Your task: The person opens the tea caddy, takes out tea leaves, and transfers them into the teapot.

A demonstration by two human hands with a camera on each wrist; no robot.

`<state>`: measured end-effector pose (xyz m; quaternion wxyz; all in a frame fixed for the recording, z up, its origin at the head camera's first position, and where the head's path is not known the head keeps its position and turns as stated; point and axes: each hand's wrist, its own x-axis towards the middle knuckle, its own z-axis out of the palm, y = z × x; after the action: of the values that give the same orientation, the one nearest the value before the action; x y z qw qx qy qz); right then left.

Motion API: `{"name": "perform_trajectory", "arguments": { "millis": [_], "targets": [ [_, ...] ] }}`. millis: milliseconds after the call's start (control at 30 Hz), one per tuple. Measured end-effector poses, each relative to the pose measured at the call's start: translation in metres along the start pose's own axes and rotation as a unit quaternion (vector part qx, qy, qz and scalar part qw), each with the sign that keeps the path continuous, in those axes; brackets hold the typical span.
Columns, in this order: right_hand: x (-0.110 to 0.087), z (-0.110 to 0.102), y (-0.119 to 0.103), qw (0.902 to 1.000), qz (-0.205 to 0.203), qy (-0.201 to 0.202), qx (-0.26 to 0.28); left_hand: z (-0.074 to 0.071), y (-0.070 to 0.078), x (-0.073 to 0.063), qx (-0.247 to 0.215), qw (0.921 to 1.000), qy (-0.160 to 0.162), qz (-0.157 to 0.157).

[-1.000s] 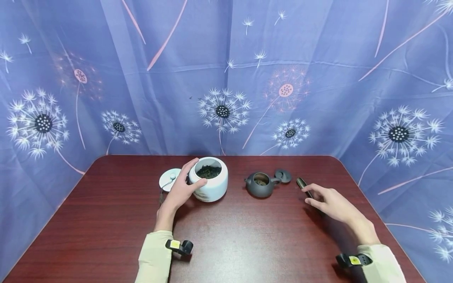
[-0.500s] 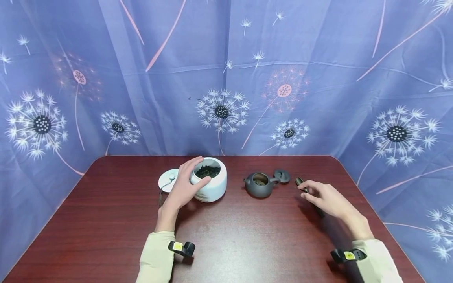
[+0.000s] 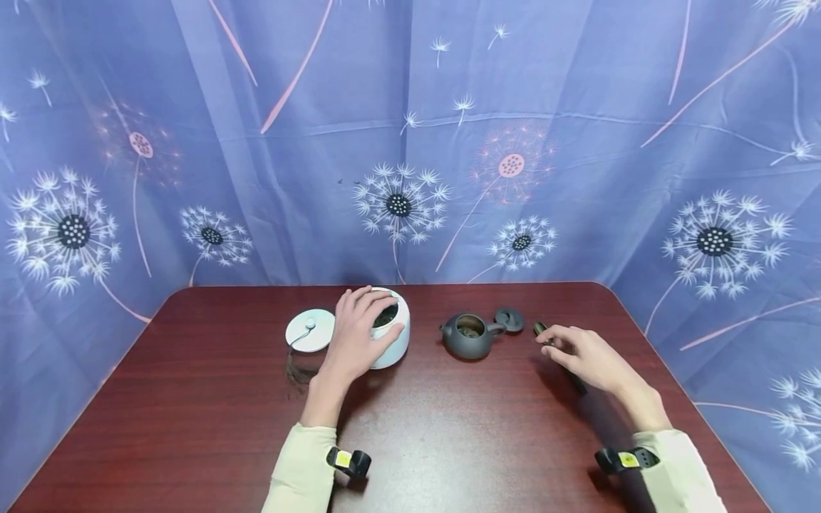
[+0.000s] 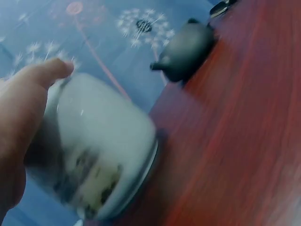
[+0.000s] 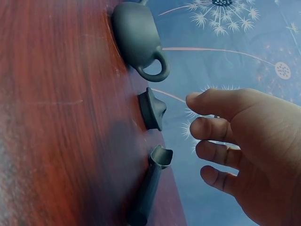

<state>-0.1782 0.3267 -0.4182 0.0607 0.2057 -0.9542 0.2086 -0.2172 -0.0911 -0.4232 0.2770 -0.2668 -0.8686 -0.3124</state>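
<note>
My left hand (image 3: 359, 335) lies over the left side of a white ceramic tea jar (image 3: 399, 347), its fingers spread across the mouth. Dark tea leaves (image 3: 386, 315) partly show inside. In the left wrist view, the thumb (image 4: 59, 69) is near the rim of the jar (image 4: 113, 117); whether it touches cannot be told. At the right, my right hand (image 3: 596, 360) hovers with loosely bent fingers above a dark tea scoop (image 3: 540, 328). In the right wrist view, the tea scoop (image 5: 146, 188) lies on the table, apart from the fingers, which hold nothing.
A dark teapot (image 3: 468, 343) stands uncovered between the hands, with some contents inside. Its lid (image 3: 509, 320) lies behind the handle. The white jar lid (image 3: 308, 333), with a tassel (image 3: 298, 372), lies left of the jar. A patterned curtain (image 3: 321, 178) hangs behind the table (image 3: 192, 399).
My left hand has moved right, from the jar's left side to over its mouth, uncovering more of the jar lid. My right hand has shifted slightly left. The jar stays in place.
</note>
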Motion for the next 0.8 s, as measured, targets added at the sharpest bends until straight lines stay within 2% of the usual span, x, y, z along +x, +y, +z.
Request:
{"name": "perform_trajectory", "arguments": {
  "millis": [100,200,433,667,800],
  "targets": [
    [0.001,0.001,-0.002,1.0000,-0.006,0.001,0.004,0.005,0.008,0.003,0.006,0.9995,0.014,0.028],
    [0.003,0.003,-0.004,0.9999,-0.011,0.003,0.008,0.007,0.015,0.006,-0.003,0.9990,0.017,0.042],
    [0.007,0.004,-0.008,0.9997,-0.019,0.016,-0.004,0.011,0.028,0.010,-0.042,0.9984,-0.012,0.035],
    [0.012,0.004,-0.013,0.9993,-0.029,0.025,-0.002,0.020,0.041,0.008,-0.019,0.9984,-0.032,0.043],
    [0.013,0.004,-0.014,0.9995,-0.021,0.024,0.000,0.028,0.049,0.007,-0.024,0.9976,-0.042,0.050]
  ]
}}
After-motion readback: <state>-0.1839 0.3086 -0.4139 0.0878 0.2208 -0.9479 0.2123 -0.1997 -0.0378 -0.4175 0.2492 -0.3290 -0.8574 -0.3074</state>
